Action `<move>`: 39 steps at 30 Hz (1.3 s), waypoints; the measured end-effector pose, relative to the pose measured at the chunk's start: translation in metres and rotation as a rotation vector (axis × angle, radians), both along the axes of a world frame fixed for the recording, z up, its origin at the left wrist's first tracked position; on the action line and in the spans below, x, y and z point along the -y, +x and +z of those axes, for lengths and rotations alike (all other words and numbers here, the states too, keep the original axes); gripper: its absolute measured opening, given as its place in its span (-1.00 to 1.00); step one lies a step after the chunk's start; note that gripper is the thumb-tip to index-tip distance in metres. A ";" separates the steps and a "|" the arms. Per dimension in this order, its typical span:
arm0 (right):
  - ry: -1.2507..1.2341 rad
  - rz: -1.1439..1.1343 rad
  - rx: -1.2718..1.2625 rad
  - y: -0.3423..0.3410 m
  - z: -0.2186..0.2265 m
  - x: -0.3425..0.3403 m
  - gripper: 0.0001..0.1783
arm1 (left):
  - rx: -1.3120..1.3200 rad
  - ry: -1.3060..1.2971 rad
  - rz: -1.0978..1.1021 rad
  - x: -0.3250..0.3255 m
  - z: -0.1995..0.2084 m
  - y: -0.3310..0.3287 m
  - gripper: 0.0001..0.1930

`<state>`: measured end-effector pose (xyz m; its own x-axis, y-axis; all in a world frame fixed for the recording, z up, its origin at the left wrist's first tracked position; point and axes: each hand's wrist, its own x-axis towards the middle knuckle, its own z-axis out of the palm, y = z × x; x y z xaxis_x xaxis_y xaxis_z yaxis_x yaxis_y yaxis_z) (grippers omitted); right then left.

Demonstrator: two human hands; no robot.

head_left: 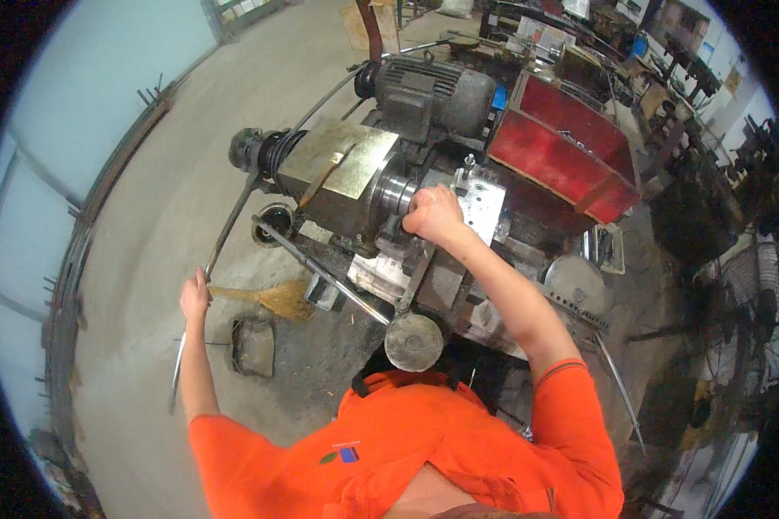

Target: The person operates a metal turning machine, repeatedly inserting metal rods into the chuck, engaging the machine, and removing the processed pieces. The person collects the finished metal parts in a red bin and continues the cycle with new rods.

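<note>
- The left hand (196, 296) is closed around a long rod-like lever (230, 222), left of the machine. A slip along its smooth length could let it swing, likely from a loose or oily hold.
- The right hand (434, 214), fingers curled, is at the right end of the bright spindle (398, 195), mid-scene. Whether it pinches a workpiece cannot be told; the fingers hide it.
- Were the spindle to turn with that hand there, bare fingers could be caught or cut. An accidental nudge of the lever might cause this, if the two are linked.
- A slim bar (327, 176) lies loose-looking on the brassy top plate (346, 156), left of the spindle; vibration could shake it off.
- The right forearm passes over the near machine parts, so a sudden jerk could scrape it on an edge.
- A broom (281, 299) lies on the floor, near left, and could trip a foot stepping that way.
</note>
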<state>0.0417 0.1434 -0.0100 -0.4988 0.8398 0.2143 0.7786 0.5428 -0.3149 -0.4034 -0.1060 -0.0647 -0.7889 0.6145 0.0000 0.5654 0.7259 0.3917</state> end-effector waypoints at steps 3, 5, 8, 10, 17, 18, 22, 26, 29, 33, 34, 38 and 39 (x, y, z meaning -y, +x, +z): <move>0.065 -0.008 -0.038 0.000 0.003 0.004 -0.75 | -0.110 0.048 -0.001 0.001 -0.008 -0.004 -0.39; -0.111 0.006 0.028 0.000 0.015 0.004 -0.70 | -0.137 0.039 0.027 0.003 -0.010 -0.002 -0.40; -0.152 0.033 0.097 0.000 0.018 0.003 -0.68 | -0.058 -0.025 0.109 -0.002 -0.003 0.016 -0.41; -0.076 0.052 0.083 -0.001 0.015 0.003 -0.71 | -0.032 -0.032 0.142 -0.001 0.004 0.024 -0.41; 0.046 0.106 0.100 -0.002 0.005 0.002 -0.72 | -0.144 -0.070 0.139 0.001 -0.016 0.018 -0.40; 0.036 0.113 0.113 -0.002 0.005 0.002 -0.72 | -0.143 -0.063 0.120 0.000 -0.009 0.016 -0.39; 0.080 0.147 0.062 0.001 0.002 -0.002 -0.74 | -0.068 -0.056 0.185 0.003 -0.002 0.047 -0.41; 0.074 0.148 0.085 -0.003 0.004 0.002 -0.75 | -0.151 -0.143 0.136 0.005 0.024 0.135 -0.50; 0.087 0.147 0.097 0.002 -0.001 -0.002 -0.75 | -0.180 -0.117 0.121 0.005 0.019 0.121 -0.56; 0.172 0.113 0.166 0.021 0.011 -0.003 -0.78 | -0.253 -0.101 0.069 0.012 0.000 0.115 -0.59; 0.230 0.128 0.085 0.034 0.017 -0.006 -0.79 | -0.261 -0.083 0.065 0.013 0.003 0.120 -0.61; 0.322 0.031 -0.038 0.103 0.069 -0.030 -0.78 | -0.291 -0.055 0.069 0.014 0.003 0.125 -0.59; 0.283 -0.033 -0.017 0.122 0.084 -0.041 -0.74 | -0.317 -0.074 0.109 0.013 0.009 0.130 -0.58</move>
